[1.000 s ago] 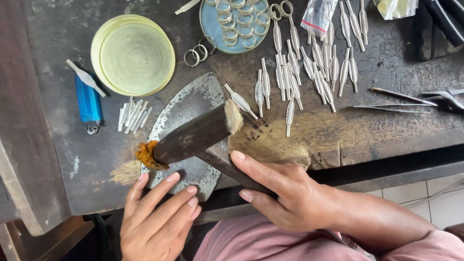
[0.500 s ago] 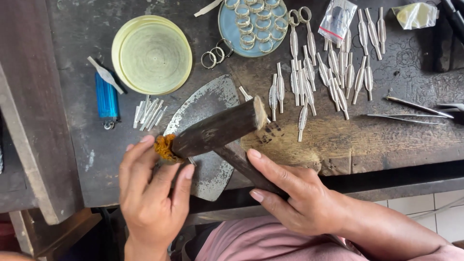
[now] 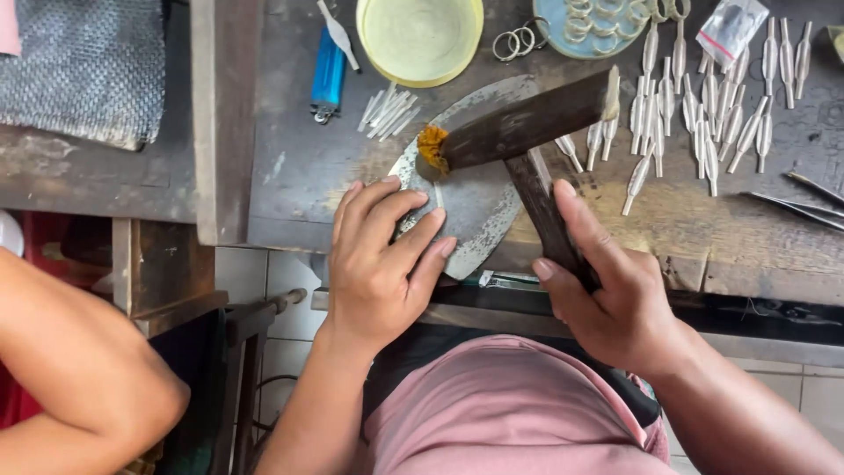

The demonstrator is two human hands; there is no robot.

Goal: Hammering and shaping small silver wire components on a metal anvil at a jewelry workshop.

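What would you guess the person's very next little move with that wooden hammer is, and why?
Probably a short tap straight down. The right hand grips the handle of the wooden mallet, whose frayed orange end hangs just above the metal plate. The left hand lies flat on the plate, fingertips near that end, as if steadying something too small to see.

The left hand (image 3: 382, 264) hides whatever lies under its fingers (image 3: 413, 242).

place: craft workshop | signs: scarred wooden workbench (image 3: 703, 237); rows of small silver pieces (image 3: 703, 114); wooden mallet (image 3: 527, 123); tweezers (image 3: 800, 207)
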